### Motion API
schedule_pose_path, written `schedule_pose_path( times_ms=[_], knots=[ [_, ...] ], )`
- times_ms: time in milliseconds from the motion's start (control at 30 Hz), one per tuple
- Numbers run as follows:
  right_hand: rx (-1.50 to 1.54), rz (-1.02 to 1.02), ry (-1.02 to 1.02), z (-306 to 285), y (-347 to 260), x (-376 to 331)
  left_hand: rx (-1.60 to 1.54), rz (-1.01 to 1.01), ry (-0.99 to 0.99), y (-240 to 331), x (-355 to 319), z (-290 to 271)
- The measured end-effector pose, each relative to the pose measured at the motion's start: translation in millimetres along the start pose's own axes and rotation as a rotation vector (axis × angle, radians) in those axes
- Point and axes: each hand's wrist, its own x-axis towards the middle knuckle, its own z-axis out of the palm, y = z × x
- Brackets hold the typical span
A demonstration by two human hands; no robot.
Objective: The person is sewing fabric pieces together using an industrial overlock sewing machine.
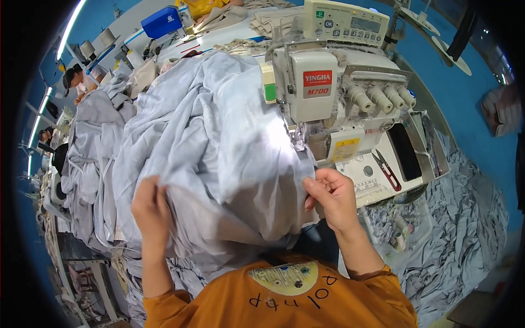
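A large, loosely gathered piece of light grey-blue fabric (pixel 191 120) spreads over the table and hangs down in front of me. Its right edge runs up to the lit needle area (pixel 298 139) of a white overlock sewing machine (pixel 311 104). My right hand (pixel 332 198) pinches that edge between thumb and fingers, just below the presser foot. To the left, my left hand (pixel 151 210) is somewhat blurred, its fingers closed on a fold of the same fabric. Between my hands the cloth sags in soft folds.
Red-handled thread snips (pixel 387 170) and a black phone (pixel 403 152) lie on the machine's right side. A control panel (pixel 347 23) tops the machine. Grey cloth is heaped (pixel 459 218) at the right. Other people work at the far side and far left.
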Motion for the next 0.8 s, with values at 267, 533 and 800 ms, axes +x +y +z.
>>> schedule_pose_path(
  times_ms=[267,533,800],
  knots=[
    [0.067,-0.008,-0.030,0.1,1.5,0.3,-0.500,-0.399,0.171,-1.0,86.1,3.2],
    [0.016,-0.031,-0.033,-1.3,2.5,1.5,-0.172,0.066,-0.526,11.9,-56.8,3.7],
    [0.029,-0.012,-0.001,-0.5,1.9,1.4,-0.193,-0.135,0.331,1.2,-2.8,11.3]
  ],
)
